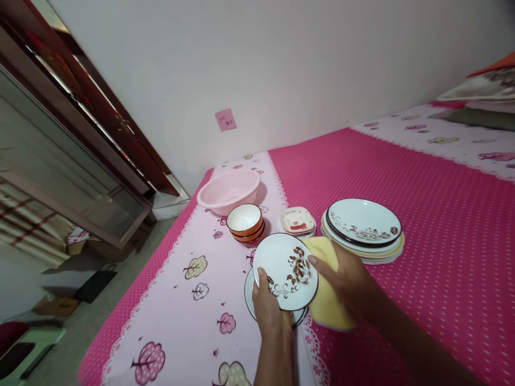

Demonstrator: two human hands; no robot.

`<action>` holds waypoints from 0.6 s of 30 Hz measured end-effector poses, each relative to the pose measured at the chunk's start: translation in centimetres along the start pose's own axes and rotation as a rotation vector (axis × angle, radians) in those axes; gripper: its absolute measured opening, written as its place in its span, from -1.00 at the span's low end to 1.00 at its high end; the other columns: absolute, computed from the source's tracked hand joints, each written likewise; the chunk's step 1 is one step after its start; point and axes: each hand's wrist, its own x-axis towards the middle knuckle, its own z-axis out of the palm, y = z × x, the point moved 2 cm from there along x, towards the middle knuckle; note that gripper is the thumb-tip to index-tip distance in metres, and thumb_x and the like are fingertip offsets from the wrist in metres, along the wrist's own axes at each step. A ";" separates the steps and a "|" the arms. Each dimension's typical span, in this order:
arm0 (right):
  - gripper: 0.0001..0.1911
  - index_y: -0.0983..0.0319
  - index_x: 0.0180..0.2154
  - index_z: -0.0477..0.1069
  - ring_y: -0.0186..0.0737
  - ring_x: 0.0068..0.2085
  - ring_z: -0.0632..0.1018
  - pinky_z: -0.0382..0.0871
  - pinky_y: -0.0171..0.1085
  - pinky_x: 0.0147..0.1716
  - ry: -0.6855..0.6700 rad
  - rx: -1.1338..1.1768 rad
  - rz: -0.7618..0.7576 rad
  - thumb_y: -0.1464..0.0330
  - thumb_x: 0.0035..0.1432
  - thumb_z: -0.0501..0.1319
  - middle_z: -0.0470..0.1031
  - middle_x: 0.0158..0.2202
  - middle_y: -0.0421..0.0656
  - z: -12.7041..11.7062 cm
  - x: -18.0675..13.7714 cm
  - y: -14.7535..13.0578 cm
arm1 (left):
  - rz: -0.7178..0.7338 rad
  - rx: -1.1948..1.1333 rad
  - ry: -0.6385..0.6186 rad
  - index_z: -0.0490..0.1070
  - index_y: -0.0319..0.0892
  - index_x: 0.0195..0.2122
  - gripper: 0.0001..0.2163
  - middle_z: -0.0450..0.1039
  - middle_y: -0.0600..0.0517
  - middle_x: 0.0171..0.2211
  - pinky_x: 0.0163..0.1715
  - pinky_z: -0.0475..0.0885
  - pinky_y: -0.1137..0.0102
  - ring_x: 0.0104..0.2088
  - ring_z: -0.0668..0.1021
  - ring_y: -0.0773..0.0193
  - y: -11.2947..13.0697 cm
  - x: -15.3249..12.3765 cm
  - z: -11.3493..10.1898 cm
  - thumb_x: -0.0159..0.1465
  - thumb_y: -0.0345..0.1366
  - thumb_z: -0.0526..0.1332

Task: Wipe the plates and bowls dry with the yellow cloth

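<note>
My left hand (269, 311) grips the lower edge of a white plate with a brown flower pattern (285, 271), holding it tilted above another plate (248, 294) that lies on the cloth. My right hand (349, 283) is closed on a yellow cloth (328, 311) and presses it against the plate's right rim. Both hands are over the near middle of a bed covered in pink.
A stack of patterned plates (364, 230) lies to the right. Behind are stacked orange bowls (245, 222), a small white square dish (298, 220) and a pink basin (228, 190). A window frame (80, 161) is at left, pillows (478, 91) at far right.
</note>
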 end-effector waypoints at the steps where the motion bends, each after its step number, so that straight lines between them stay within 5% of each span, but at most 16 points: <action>1: -0.53 0.17 0.01 0.48 0.12 0.06 0.60 0.41 0.00 0.12 -0.006 -0.009 0.007 0.02 0.22 0.20 0.64 0.00 0.01 0.4 -0.2 0.1 | 0.021 0.002 0.022 0.44 -0.26 0.10 -0.67 0.69 -0.17 -0.18 -0.09 0.64 0.21 -0.19 0.73 0.06 0.1 0.1 -0.1 0.41 -0.16 0.22; 18: -0.43 0.19 0.12 0.50 0.16 0.11 0.61 0.54 0.05 0.07 -0.324 0.445 0.318 0.00 0.21 0.26 0.66 0.04 0.00 5.1 -2.9 1.3 | 0.084 -0.025 0.058 0.38 -0.25 0.24 -0.56 0.67 -0.23 -0.11 -0.16 0.66 0.14 -0.17 0.73 -0.02 1.5 -0.1 -0.2 0.41 -0.15 0.21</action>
